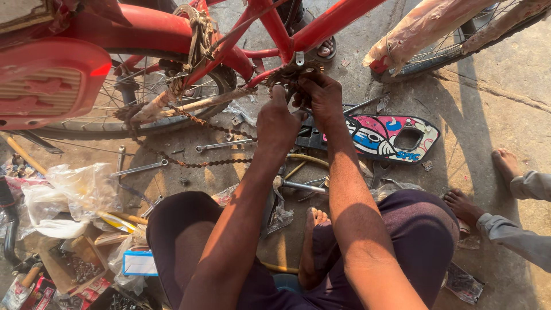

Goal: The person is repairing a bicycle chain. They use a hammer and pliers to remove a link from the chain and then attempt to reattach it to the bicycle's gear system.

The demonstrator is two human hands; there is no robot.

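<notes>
A red bicycle frame [321,26] stands over the concrete ground. Both my hands are up at its crank and chainring [287,73]. My left hand [276,120] pinches the lower edge of the chainring with its fingertips. My right hand [320,97] wraps over the crank area from the right, fingers closed on it. A rusty chain [195,123] hangs slack from the chainring toward the rear wheel [143,92] and lies on the ground. What sits under my fingers is hidden.
Spanners [224,146] lie on the ground, beside a colourful chain guard [390,136]. Plastic bags [74,192] and boxes of small parts [80,267] sit at left. Another person's feet [505,166] and sleeves are at right. My bare foot [313,229] rests between my knees.
</notes>
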